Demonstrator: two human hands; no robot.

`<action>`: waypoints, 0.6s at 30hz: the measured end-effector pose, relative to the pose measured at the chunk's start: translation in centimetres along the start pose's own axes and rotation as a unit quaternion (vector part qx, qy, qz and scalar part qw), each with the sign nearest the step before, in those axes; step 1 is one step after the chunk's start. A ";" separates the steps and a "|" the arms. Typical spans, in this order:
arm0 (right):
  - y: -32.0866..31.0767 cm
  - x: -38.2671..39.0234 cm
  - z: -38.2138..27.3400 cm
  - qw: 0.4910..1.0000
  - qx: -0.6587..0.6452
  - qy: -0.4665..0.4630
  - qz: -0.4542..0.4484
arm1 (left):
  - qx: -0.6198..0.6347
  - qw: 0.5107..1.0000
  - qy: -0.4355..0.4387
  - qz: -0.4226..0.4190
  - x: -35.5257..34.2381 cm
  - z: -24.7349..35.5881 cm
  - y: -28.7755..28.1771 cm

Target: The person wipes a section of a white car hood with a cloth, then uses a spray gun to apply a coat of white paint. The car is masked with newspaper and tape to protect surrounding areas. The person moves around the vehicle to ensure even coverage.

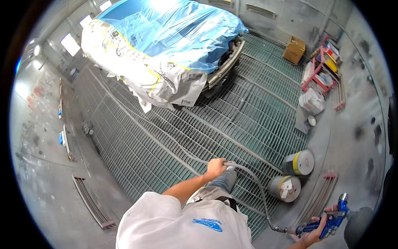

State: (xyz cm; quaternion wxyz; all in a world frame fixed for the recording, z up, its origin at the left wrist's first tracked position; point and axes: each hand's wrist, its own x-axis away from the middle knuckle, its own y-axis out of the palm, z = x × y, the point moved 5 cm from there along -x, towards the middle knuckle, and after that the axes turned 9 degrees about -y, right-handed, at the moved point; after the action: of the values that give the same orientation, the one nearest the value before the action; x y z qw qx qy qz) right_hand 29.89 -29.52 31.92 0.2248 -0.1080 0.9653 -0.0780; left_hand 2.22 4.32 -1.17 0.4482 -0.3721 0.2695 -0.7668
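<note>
Spray gun (335,219), blue with bare metal fittings, sits at our lower right, held in the right grip (316,233), which is wrapped closely around it; its metal-capped end points away from us, which we take as keeping that end clear of our clothes. The left grip (216,167) is curled around the hose (256,177) in front of our waist, so, we judge, a loose loop can hang between the two grips and spare the gun the hose's drag. This hose is grey, smooth and supple, joined to the gun by a hard metal coupling (281,229).

Beyond, two drums (298,163) stand just beside each other near the right wall (352,103), probably parked there to leave the walkway free; they are squat cylinders with round lids. The floor grating (137,153) spreads out in narrow metal bars, the hose trailing across it. Farther along that wall we see a crumpled clear plastic bag (311,101), a crowded red metal rack (314,74) and a boxy brown carton (294,50).

Farthest off is a vehicle (227,66), covered, we suppose, against stray paint: glossy, wrinkled blue film (170,35) lies over its top, while matte printed paper (172,81), edged in yellow, hangs in stiff folds down its near side.
</note>
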 end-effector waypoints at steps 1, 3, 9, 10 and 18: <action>2.0 -2.2 1.7 0.999 -0.026 -0.038 -0.003 | 0.003 1.000 -0.004 0.010 -1.7 -0.4 0.7; 6.5 -7.5 5.4 0.994 -0.093 -0.022 -0.048 | 0.010 0.999 -0.031 -0.029 -5.2 -0.8 3.1; 17.3 -21.6 10.7 0.988 -0.143 0.014 -0.049 | -0.055 0.988 -0.057 -0.132 -15.3 3.3 8.8; 19.1 -24.0 11.6 0.987 -0.154 0.019 -0.047 | -0.055 0.986 -0.067 -0.139 -18.0 4.7 9.1; 28.4 -40.8 16.2 0.980 -0.176 0.080 -0.042 | -0.092 0.971 -0.006 -0.219 -37.8 19.5 8.9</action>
State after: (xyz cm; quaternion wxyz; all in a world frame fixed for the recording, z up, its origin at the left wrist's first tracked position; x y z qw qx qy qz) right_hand 68.00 6.17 28.87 0.1209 -0.1801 0.9733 0.0752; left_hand 34.53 32.31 -9.00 0.2347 -0.4662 0.2481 -0.8161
